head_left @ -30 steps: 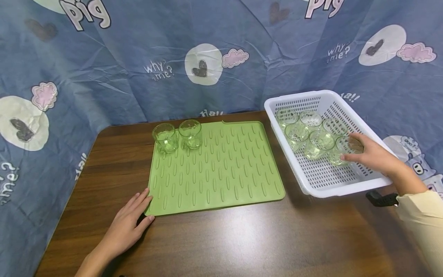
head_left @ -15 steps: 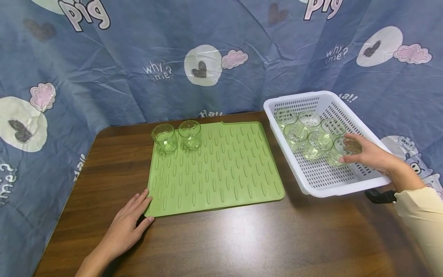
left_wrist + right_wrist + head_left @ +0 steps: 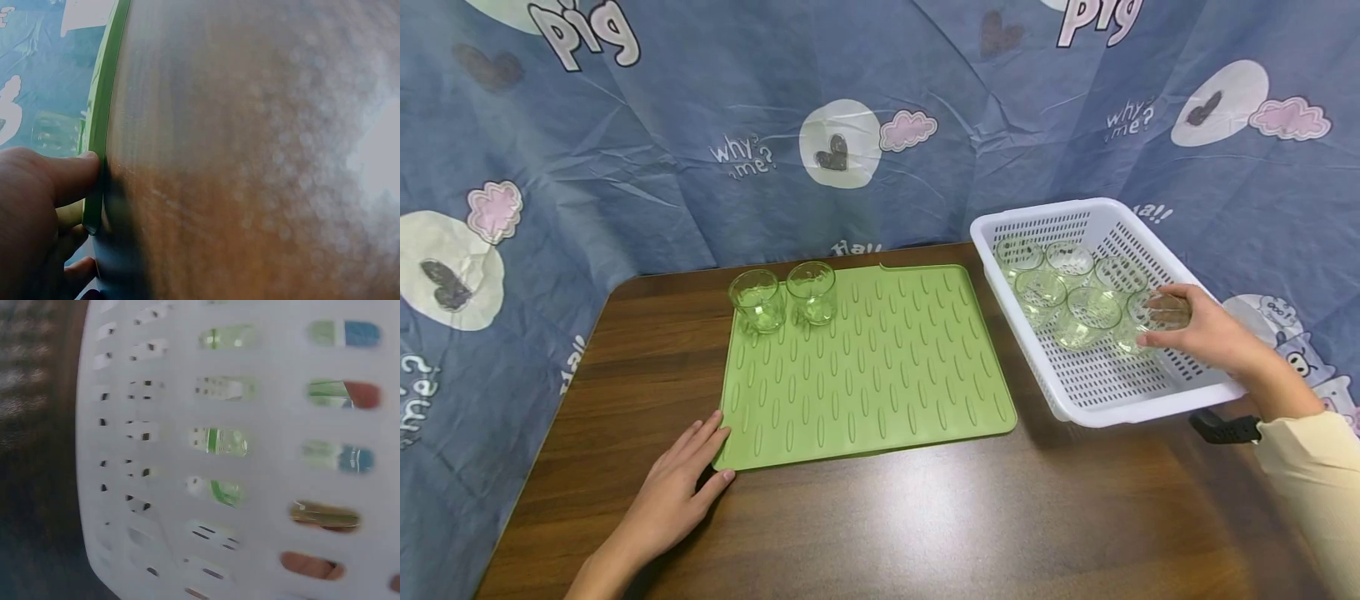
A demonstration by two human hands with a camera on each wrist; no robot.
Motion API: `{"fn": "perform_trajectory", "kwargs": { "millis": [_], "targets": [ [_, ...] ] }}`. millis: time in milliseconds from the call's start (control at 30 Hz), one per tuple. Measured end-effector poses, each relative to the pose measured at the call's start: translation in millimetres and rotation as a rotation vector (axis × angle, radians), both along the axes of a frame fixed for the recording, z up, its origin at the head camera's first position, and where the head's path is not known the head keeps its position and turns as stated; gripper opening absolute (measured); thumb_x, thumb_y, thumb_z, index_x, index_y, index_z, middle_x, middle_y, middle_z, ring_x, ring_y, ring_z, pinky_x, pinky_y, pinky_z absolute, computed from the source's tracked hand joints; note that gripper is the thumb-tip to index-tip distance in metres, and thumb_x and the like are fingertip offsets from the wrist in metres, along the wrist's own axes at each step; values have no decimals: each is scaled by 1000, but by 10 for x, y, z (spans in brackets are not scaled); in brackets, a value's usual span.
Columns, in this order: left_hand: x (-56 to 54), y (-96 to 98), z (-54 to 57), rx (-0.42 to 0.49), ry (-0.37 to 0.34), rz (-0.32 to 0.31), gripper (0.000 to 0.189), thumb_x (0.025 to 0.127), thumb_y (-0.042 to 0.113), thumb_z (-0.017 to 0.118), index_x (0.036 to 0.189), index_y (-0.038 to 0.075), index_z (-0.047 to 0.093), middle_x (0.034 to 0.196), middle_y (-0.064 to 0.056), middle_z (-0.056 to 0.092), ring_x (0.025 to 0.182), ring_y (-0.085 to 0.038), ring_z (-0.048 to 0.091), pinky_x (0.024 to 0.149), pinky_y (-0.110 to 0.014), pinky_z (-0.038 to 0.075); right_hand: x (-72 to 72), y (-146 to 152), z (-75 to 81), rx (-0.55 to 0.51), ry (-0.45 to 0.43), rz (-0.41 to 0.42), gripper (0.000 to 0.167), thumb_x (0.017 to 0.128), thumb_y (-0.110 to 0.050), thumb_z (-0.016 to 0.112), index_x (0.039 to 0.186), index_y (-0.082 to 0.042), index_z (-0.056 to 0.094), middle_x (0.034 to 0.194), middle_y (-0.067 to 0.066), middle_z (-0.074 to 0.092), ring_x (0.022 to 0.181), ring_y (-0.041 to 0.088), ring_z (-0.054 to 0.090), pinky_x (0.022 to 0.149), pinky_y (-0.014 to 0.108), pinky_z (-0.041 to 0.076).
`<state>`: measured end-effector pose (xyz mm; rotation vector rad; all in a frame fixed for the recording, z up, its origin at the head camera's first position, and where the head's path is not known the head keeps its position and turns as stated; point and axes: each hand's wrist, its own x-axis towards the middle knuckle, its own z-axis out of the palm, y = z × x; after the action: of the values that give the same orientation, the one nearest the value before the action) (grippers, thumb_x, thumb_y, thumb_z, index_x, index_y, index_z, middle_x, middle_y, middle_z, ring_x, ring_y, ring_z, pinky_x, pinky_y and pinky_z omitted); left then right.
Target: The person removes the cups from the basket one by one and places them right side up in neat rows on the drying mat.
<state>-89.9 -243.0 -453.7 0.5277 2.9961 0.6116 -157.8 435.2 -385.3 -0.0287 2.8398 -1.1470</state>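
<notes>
My right hand point(image 3: 1213, 337) reaches into the white plastic basket point(image 3: 1120, 412), thumb and fingers round a clear green-tinted drinking glass point(image 3: 1131, 333) at the near right of the group. Through the basket's slots, the right wrist view catches bits of green glass point(image 3: 226, 492) and a finger point(image 3: 306, 565). Flat on the table, my left hand point(image 3: 673, 492) touches the near left corner of the green ribbed mat point(image 3: 880, 358). Its thumb point(image 3: 78, 172) lies along the mat's edge in the left wrist view. Two similar glasses point(image 3: 760, 304) stand on the mat's far left corner.
Several more glasses point(image 3: 1088, 321) stand close together in the basket, beside the held one. The brown wooden table point(image 3: 865, 533) extends in front of the mat. A blue printed cloth point(image 3: 700, 108) hangs behind and at the sides.
The right hand's fingers have shifted slightly about the glass, whose rim now shows more fully between them. The left hand has stayed at the mat's corner.
</notes>
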Motion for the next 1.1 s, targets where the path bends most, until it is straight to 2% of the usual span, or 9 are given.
{"fn": "perform_trajectory", "kwargs": {
  "millis": [100, 233, 333, 400, 467, 567, 800, 967, 1100],
  "targets": [
    [6, -10, -12, -1, 3, 0, 60, 98, 32, 62, 148, 3, 45, 162, -17, 32, 143, -48, 33, 103, -70, 31, 16, -5, 53, 7, 28, -17, 82, 87, -12, 75, 144, 16, 24, 138, 41, 45, 92, -30, 40, 76, -3, 38],
    [12, -20, -16, 4, -2, 0, 60, 98, 32, 62, 148, 3, 45, 162, -17, 32, 144, -48, 33, 104, -69, 30, 27, -22, 115, 71, 37, -87, 88, 87, -27, 77, 150, 7, 26, 138, 35, 50, 88, -29, 40, 73, 0, 35],
    [13, -18, -8, 8, -12, 1, 61, 98, 32, 62, 148, 3, 44, 162, -17, 31, 144, -48, 32, 106, -69, 29, 30, -36, 123, 51, 41, -143, 91, 88, -31, 76, 154, 3, 23, 141, 32, 50, 87, -28, 42, 72, 0, 36],
    [14, -16, -5, 10, -15, 0, 61, 98, 32, 61, 149, 3, 44, 162, -17, 31, 144, -48, 32, 106, -69, 29, 35, -46, 116, 19, 59, -179, 92, 88, -30, 77, 155, 1, 23, 138, 19, 56, 88, -27, 43, 72, 0, 37],
    [14, -13, -3, 11, -17, 1, 61, 98, 32, 61, 149, 3, 44, 162, -17, 31, 144, -48, 32, 106, -69, 29, 41, -54, 108, -7, 86, -217, 92, 87, -29, 78, 155, 0, 23, 127, -3, 60, 87, -26, 46, 72, -1, 39],
    [11, -14, -7, 11, -19, -1, 61, 98, 32, 61, 149, 3, 44, 162, -17, 31, 145, -48, 31, 106, -69, 29, 55, -69, 99, -59, 142, -264, 88, 87, -26, 77, 154, -2, 26, 110, -30, 50, 90, -24, 49, 73, -2, 40],
    [12, -15, -21, 17, -15, -4, 61, 98, 32, 62, 148, 3, 44, 162, -17, 31, 145, -48, 31, 106, -68, 29, 77, -91, 100, -204, 223, -276, 78, 88, -17, 76, 153, -15, 33, 127, -27, 56, 101, -20, 53, 80, -2, 41],
    [18, -8, -19, 24, 12, -10, 59, 97, 29, 63, 147, 2, 46, 161, -18, 33, 143, -49, 33, 105, -67, 30, 89, -88, 104, -245, 233, -245, 77, 89, -12, 74, 154, -13, 33, 122, -32, 56, 103, -22, 54, 83, -3, 41],
    [6, 1, -8, 21, 19, -12, 59, 97, 30, 63, 147, 2, 46, 161, -18, 33, 143, -49, 34, 106, -67, 30, 113, -71, 121, -295, 247, -238, 69, 89, -6, 73, 149, -18, 39, 118, -34, 58, 103, -21, 56, 83, -2, 43]
  ]
}}
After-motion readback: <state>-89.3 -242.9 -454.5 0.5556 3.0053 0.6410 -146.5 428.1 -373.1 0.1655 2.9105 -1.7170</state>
